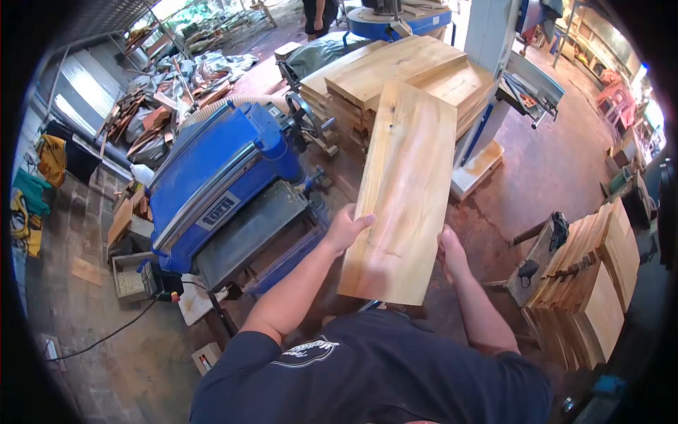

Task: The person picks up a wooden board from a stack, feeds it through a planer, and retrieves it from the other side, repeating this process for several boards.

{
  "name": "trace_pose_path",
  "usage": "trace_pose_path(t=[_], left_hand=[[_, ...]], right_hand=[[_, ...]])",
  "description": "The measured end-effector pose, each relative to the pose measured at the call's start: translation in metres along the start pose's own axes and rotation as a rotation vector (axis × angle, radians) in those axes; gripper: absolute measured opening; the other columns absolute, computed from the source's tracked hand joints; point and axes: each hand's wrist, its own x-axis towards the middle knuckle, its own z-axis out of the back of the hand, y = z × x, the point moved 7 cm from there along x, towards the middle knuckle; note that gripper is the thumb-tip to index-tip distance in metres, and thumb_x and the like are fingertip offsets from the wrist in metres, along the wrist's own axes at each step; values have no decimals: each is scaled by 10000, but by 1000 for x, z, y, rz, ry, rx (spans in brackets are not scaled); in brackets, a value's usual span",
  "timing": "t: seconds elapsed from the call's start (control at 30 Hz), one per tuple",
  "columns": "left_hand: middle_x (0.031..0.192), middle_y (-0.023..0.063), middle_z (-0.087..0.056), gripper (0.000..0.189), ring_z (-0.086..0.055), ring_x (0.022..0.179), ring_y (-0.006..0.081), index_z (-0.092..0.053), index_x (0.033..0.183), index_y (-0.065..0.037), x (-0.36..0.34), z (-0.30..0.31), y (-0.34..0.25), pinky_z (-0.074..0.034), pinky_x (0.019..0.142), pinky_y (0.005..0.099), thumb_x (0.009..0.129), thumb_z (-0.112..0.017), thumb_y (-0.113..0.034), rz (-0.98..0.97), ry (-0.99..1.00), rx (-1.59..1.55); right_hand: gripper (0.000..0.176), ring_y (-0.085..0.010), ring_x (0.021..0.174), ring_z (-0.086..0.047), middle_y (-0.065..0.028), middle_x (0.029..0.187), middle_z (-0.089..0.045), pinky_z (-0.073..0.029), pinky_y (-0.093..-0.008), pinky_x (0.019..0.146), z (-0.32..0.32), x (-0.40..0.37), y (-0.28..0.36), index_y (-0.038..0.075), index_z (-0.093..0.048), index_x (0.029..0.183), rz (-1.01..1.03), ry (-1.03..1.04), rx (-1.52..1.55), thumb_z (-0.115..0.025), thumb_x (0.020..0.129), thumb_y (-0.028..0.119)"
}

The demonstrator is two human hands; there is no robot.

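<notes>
A wide pale wooden board [402, 198] with a pinkish streak is held in front of my body, its far end over a stack of boards [395, 67]. My left hand [346, 230] grips its left edge, thumb on the top face and the other fingers hidden beneath. On the right edge, my right hand [452, 253] holds the board from the side, its fingers partly behind the wood. To the left stands a blue planer machine [219, 184] with a dark metal table [254, 230], beside the board and apart from it.
More boards [586, 290] stand together at the right. A metal post [487, 42] rises behind the stack. Scrap wood [159, 116] lies in a heap at the back left. A cable [106, 339] crosses the floor at the left. Another person [319, 18] stands at the far back.
</notes>
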Motion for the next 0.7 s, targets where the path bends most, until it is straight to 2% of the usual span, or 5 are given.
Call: trace_pose_path(t=[0.03, 0.17, 0.33, 0.63, 0.7], left_hand=[[1055, 129, -638, 426, -600, 965, 177, -557, 1122, 54, -8, 3, 6, -465, 862, 317, 821, -718, -199, -27, -22, 44], [1065, 128, -634, 484, -596, 982, 194, -551, 1124, 29, -41, 17, 43, -458, 879, 329, 766, -758, -222, -106, -56, 247], [1064, 73, -606, 520, -563, 969, 145, -546, 1099, 3, -97, 53, 71, -459, 851, 304, 736, -804, -266, 7, -91, 164], [1036, 122, -630, 453, -591, 913, 228, -553, 1146, 13, -129, 143, -38, -483, 814, 351, 948, -519, -393, -334, -669, -502], [942, 132, -632, 412, -590, 883, 257, -569, 1060, -11, -99, 201, -9, -480, 810, 382, 942, -503, -400, -665, -75, -727]], right_hand=[[532, -289, 1236, -473, -166, 1337, -496, -389, -416, 1024, -5, 14, -32, 23, -423, 1349, -355, 43, 390, -508, 964, 380], [498, -262, 1111, -557, -147, 1191, -591, -420, -413, 991, -35, 51, -73, 38, -459, 1301, -331, 60, 558, -491, 968, 407], [463, -224, 1041, -573, -112, 1164, -591, -458, -358, 914, -69, 22, -69, -12, -478, 1247, 10, -112, 150, -564, 947, 329], [476, -209, 1003, -585, -138, 1073, -600, -467, -344, 880, -202, -43, 56, 3, -490, 1203, 331, 469, -256, -713, 801, 126], [520, -247, 1019, -593, -162, 1105, -594, -465, -363, 897, -238, -73, 95, 10, -477, 1227, 456, 614, -314, -718, 779, 119]])
